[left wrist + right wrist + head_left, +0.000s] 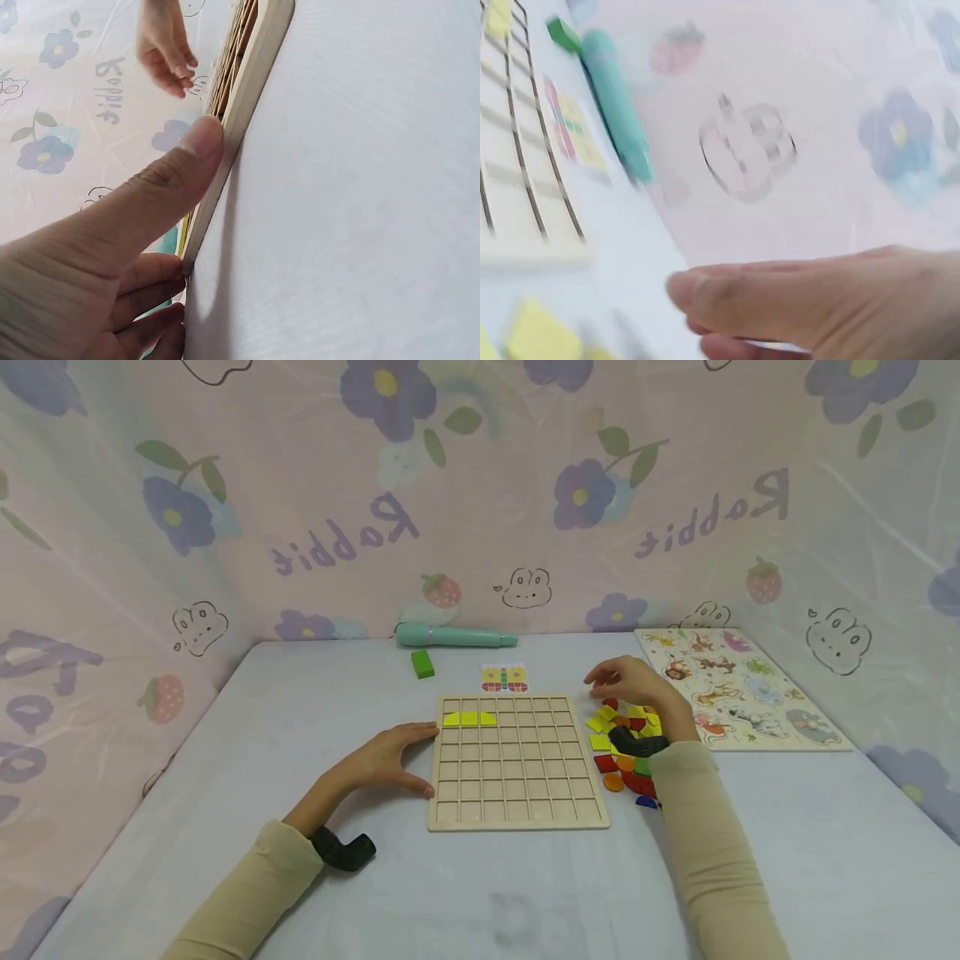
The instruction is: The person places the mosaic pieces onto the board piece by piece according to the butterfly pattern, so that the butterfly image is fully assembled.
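Left hand (382,760): I have the thumb and fingers spread apart, their tips touching the board's left edge.
Wooden grid board (517,825): flat on the white table (420,902), centre of my head view; three yellow pieces (469,719) sit side by side near its far left corner.
Loose coloured pieces (624,762): heaped just beside the board's right edge.
Right hand (633,683): above the heap's far end, fingers loosely bent, close together.
Butterfly card (504,678): just beyond the board.
Wooden animal puzzle (712,697): right of the heap.
Green block (422,664): beyond the board, left of the card.
Teal marker-like stick (453,636): near the rabbit-print curtain (480,527).
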Available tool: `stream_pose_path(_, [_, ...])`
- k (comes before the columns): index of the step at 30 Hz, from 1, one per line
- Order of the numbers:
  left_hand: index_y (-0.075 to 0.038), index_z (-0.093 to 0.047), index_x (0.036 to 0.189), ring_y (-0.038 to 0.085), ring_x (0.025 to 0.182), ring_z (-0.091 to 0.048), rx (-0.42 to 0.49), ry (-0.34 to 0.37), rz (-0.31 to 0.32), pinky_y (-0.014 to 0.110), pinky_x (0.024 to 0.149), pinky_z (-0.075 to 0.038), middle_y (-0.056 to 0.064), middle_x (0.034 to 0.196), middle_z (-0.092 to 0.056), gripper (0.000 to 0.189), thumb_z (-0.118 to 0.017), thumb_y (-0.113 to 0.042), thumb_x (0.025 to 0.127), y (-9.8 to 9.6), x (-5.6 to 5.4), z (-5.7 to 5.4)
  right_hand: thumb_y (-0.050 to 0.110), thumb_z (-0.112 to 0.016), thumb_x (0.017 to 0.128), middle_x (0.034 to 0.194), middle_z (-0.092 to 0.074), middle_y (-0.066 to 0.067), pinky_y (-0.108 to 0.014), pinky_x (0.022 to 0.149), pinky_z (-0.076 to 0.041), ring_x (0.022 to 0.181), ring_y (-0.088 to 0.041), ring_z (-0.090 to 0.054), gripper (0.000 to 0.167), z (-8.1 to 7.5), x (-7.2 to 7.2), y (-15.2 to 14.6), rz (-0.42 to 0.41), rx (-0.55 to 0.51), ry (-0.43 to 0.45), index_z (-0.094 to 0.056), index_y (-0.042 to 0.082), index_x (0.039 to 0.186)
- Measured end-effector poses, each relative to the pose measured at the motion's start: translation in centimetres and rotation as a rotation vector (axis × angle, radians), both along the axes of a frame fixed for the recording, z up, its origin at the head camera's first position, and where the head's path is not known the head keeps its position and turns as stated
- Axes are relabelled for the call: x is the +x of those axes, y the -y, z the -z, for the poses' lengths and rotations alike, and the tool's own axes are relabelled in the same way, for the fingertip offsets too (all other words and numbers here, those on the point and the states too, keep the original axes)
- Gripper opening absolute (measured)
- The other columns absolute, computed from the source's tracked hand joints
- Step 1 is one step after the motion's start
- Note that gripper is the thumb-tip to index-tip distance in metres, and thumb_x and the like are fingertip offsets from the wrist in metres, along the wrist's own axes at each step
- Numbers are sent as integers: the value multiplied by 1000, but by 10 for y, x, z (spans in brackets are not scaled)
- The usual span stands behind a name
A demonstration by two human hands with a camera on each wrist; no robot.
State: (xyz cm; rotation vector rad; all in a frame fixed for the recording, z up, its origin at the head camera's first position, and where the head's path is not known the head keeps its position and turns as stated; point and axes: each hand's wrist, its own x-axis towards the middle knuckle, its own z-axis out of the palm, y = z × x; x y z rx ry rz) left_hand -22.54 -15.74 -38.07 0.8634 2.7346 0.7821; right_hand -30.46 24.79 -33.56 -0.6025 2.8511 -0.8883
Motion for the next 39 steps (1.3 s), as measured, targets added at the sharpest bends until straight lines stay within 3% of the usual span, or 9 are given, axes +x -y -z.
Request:
stream_pose_path(4, [-3, -39, 141, 33, 135, -31, -11, 6, -3, 49, 110, -27, 14, 146, -37, 96, -83, -43, 65, 0, 1, -1, 15, -62, 90, 108, -60, -19, -46, 86, -47, 96, -32, -54, 32, 7, -1, -32, 181, 1, 26, -60, -2, 117])
stream_pose_path(7, [-3, -39, 141, 33, 135, -30, -11, 6, -3, 49, 110, -27, 14, 146, -37, 96, -83, -43, 65, 0, 1, 0, 18, -62, 90, 115, -55, -23, -48, 88, -45, 100, -35, -50, 37, 13, -3, -43, 259, -12, 33, -58, 0, 122])
stream_pose_path(15, [-4, -40, 141, 32, 136, -30, 1, 5, 5, 48, 110, -27, 12, 146, -37, 96, -82, -44, 65, -1, 0, 3, 18, -62, 91, 109, -57, -21, -31, 73, -48, 87, -29, -50, 35, 32, -15, -58, 245, 36, 82, -58, -2, 119])
stream_pose_path(20, [-5, -39, 141, 31, 136, -30, -2, 9, 5, 48, 110, -26, 11, 147, -36, 96, -82, -44, 65, -1, -1, 4, 18, -60, 91, 107, -59, -21, -38, 81, -48, 89, -30, -51, 31, 33, -15, -53, 241, 54, 51, -60, -2, 115])
stream_pose_path(23, [-4, -39, 141, 32, 136, -30, 0, 4, 4, 49, 110, -26, 13, 146, -37, 97, -83, -44, 65, 0, -1, 2, 19, -62, 90, 103, -60, -19, -41, 80, -47, 88, -30, -51, 29, 26, -15, -36, 195, 56, -26, -62, -1, 111])
stream_pose_path(30, [-4, -40, 141, 33, 136, -30, 5, -12, 7, 49, 110, -26, 13, 146, -37, 96, -82, -44, 65, 1, -2, 0, 19, -68, 86, 90, -65, -8, -35, 71, -50, 82, -22, -59, 26, 14, -10, 29, -74, -30, -198, -66, 3, 106])
stream_pose_path(34, [-5, -40, 141, 31, 136, -30, 0, -11, 5, 48, 110, -26, 11, 146, -38, 96, -82, -44, 65, 0, -3, 3, 16, -70, 84, 90, -65, -6, -35, 74, -53, 81, -18, -61, 28, 18, 0, 65, -164, -76, -168, -66, 3, 108])
stream_pose_path(39, [-5, -40, 141, 31, 136, -30, 4, -10, 4, 47, 111, -26, 11, 146, -38, 95, -83, -44, 64, 0, -3, 4, 14, -72, 82, 93, -66, -7, -33, 77, -54, 84, -19, -62, 26, 30, 6, 96, -202, -92, -115, -66, 2, 104])
